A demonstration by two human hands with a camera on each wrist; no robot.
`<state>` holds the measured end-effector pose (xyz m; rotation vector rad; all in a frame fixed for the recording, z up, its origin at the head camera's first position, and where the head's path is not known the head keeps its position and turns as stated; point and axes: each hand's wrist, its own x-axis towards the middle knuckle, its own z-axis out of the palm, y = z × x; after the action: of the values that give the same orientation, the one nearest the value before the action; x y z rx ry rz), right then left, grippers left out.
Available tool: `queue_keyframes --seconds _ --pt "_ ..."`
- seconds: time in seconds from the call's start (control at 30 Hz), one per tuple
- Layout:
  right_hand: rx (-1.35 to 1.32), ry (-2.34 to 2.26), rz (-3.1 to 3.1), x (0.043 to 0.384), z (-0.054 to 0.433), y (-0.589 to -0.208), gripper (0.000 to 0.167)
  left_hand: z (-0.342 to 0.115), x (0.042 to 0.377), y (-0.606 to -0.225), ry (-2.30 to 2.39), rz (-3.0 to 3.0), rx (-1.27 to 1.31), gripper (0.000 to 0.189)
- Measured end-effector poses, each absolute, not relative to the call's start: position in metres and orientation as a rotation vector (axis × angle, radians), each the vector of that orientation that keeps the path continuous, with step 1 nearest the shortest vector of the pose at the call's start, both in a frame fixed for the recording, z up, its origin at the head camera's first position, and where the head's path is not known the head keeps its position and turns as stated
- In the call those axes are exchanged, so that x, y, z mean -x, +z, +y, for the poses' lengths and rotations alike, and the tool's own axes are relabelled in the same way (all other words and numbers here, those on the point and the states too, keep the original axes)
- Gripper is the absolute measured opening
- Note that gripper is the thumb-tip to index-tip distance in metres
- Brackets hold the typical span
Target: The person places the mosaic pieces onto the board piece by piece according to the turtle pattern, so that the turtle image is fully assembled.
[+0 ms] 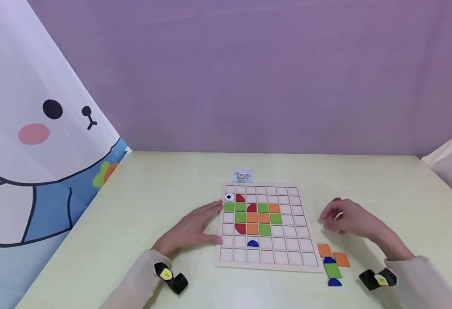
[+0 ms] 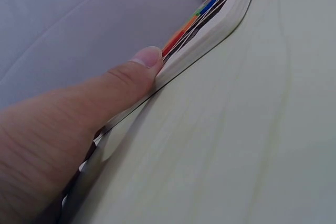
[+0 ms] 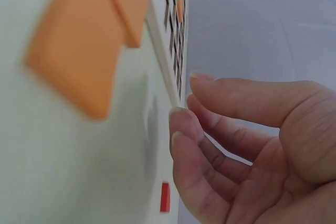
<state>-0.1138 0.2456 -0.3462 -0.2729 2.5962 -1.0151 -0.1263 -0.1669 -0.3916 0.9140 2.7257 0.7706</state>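
At the left edge of a white grid board (image 1: 293,244), my left hand (image 1: 189,229) rests with fingers and thumb extended. Its thumb (image 2: 123,80) touches the board's side in the left wrist view. To the right of the board, my right hand (image 1: 349,219) hovers over the table, fingers loosely bent and nothing between them. Beyond it lies a red piece (image 1: 337,199), partly hidden by the hand and seen on the table in the right wrist view. On the board sit green, orange and red tiles, a round eye piece (image 1: 229,197) and a blue half-round piece (image 1: 253,243).
Beside the board's near right corner lie loose pieces: orange tiles (image 1: 341,259), a green tile (image 1: 332,271) and blue half-round pieces (image 1: 335,282). A small picture card (image 1: 243,176) lies behind the board. A purple cloth (image 1: 249,86) hangs at the table's back.
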Motion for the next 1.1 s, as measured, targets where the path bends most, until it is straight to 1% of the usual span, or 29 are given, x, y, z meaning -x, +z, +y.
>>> queue_keyframes --seconds 0.3,0.4,0.53,0.77,0.83,0.93,1.1 --pt "0.161 -1.021 2.536 0.092 0.266 -0.358 0.027 -0.168 0.128 -0.396 0.776 2.719 -0.895 0.094" --pt "0.18 -1.066 2.481 0.086 0.272 -0.361 0.032 -0.168 0.128 -0.395 0.789 2.719 -0.901 0.093" --pt "0.269 -1.116 2.421 0.078 0.28 -0.363 0.035 -0.167 0.127 -0.394 0.791 2.717 -0.89 0.093" --pt "0.342 -1.097 2.454 0.064 0.283 -0.368 0.049 -0.167 0.126 -0.394 0.798 2.716 -0.875 0.093" --pt "0.349 -1.07 2.483 0.062 0.282 -0.369 0.051 -0.167 0.126 -0.395 0.798 2.717 -0.875 0.093" --pt "0.326 -1.02 2.532 0.06 0.279 -0.369 0.049 -0.168 0.126 -0.395 0.795 2.722 -0.873 0.093" --pt "0.297 -0.925 2.623 0.062 0.275 -0.371 0.034 -0.167 0.127 -0.395 0.809 2.717 -0.861 0.094"
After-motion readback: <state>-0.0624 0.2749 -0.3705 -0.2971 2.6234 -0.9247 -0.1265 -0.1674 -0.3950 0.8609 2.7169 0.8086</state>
